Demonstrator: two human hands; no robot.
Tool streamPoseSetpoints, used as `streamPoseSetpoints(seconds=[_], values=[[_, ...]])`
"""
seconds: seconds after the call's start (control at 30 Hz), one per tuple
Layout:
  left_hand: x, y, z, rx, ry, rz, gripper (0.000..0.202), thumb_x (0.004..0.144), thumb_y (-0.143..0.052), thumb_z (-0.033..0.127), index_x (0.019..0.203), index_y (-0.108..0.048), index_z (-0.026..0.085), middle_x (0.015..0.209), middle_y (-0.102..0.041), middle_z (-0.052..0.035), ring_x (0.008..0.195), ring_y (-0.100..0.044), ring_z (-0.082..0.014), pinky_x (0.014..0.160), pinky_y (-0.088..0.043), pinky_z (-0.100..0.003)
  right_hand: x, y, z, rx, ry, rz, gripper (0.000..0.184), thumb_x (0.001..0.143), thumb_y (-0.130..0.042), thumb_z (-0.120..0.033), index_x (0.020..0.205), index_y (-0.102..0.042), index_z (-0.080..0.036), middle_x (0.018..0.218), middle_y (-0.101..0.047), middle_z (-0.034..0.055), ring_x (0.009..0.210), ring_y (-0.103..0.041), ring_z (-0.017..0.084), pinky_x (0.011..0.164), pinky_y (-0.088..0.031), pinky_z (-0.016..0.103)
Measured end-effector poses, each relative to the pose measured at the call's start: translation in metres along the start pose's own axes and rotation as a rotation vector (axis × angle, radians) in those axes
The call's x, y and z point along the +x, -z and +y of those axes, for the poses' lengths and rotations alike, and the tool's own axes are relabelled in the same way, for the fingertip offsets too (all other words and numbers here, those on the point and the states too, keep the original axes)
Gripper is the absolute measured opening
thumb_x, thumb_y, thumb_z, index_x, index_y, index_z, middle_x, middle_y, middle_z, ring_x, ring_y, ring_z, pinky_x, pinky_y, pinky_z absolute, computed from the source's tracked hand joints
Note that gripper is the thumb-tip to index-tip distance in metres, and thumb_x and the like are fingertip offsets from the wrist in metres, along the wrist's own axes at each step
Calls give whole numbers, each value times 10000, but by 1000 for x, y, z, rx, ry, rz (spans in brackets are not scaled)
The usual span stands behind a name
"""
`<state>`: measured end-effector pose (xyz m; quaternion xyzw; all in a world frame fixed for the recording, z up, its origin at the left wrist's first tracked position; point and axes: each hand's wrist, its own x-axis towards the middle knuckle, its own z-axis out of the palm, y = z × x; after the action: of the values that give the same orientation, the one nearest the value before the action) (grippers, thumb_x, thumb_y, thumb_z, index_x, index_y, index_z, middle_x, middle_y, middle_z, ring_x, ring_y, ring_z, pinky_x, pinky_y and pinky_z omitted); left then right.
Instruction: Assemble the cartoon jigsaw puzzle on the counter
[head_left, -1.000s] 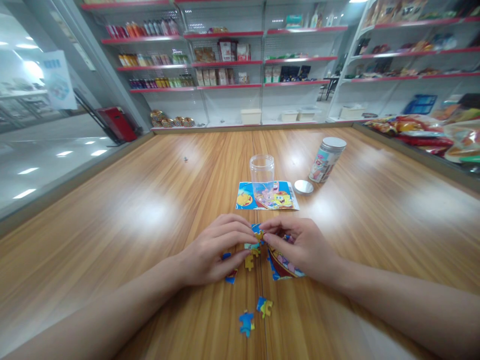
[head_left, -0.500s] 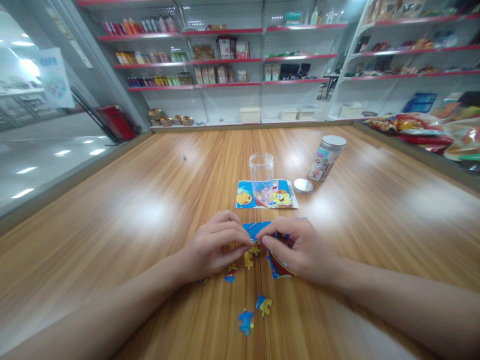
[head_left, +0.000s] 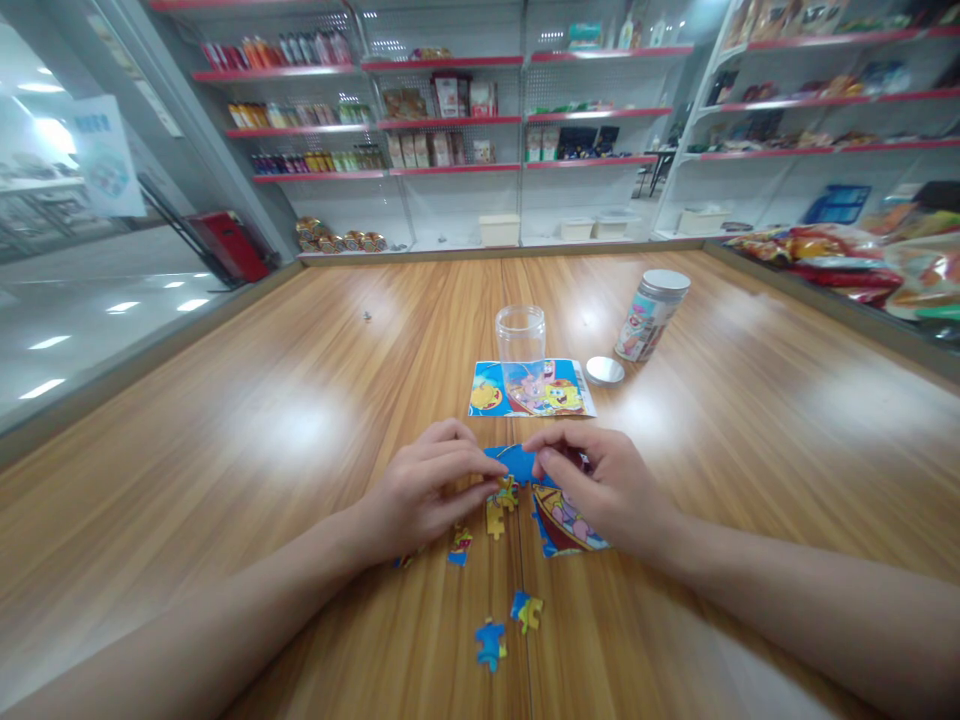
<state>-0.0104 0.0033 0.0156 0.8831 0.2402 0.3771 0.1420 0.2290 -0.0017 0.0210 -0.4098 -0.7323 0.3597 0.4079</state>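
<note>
My left hand rests on the table, its thumb and forefinger a little apart at the edge of yellow puzzle pieces. I see nothing held in it. My right hand hovers at the right side of the partly joined jigsaw puzzle, thumb and forefinger parted over its blue upper strip; the other fingers curl and cover part of the picture. Nearer to me lie a blue piece and a blue-and-yellow piece. Another loose piece sits beside my left hand, which partly hides one more.
Behind the puzzle, a clear jar stands by a cartoon picture sheet. To its right are a round lid and a labelled can. Packaged snacks lie beyond the table's right edge; stocked shelves stand behind.
My right hand has lifted away and shifted slightly right, parting from my left fingertips. More of the boat picture and the yellow pieces now shows. My left hand has barely moved.
</note>
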Motion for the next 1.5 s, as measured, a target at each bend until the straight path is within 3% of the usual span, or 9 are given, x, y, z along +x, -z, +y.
streamPoseSetpoints(seconds=[0.17,0.33,0.47,0.6,1.0,1.5], values=[[0,0,2,-12,58,19,241,908,-668,131,1145,-670,173,877,-702,-58,852,-589,-162,733,-528,-289,2,-1,0,-29,47,-34,168,879,-594,-197,977,-730,-180,835,-740,31,751,-674,151,702,-520,272],[-1,3,3,-6,73,32,195,890,-633,95,1061,-691,169,879,-699,-56,853,-578,-170,759,-514,-312,1,-1,-1,-65,97,-15,148,870,-609,-184,948,-735,-190,891,-755,34,821,-690,164,769,-531,288],[-1,6,1,64,238,84,133,889,-602,114,963,-695,172,847,-677,-39,830,-584,-167,753,-492,-313,0,-1,-1,-66,82,13,144,864,-605,-172,920,-736,-193,850,-748,30,775,-684,158,739,-532,282],[-3,6,-2,121,353,65,111,885,-585,133,908,-683,179,857,-679,-33,857,-596,-175,770,-491,-315,0,-1,0,-69,88,23,143,862,-604,-181,912,-737,-195,837,-746,31,765,-685,160,719,-532,278],[-7,2,-13,276,356,9,122,839,-570,101,799,-654,180,750,-642,-2,776,-540,-170,748,-416,-323,1,0,1,-101,76,15,155,849,-601,-143,883,-740,-203,825,-744,6,741,-671,140,703,-507,258],[-8,2,-14,241,394,8,190,847,-519,61,773,-650,179,828,-626,-20,851,-551,-176,790,-429,-329,2,0,0,-92,57,-5,169,844,-589,-126,850,-743,-193,795,-734,-2,712,-652,126,666,-488,247]])
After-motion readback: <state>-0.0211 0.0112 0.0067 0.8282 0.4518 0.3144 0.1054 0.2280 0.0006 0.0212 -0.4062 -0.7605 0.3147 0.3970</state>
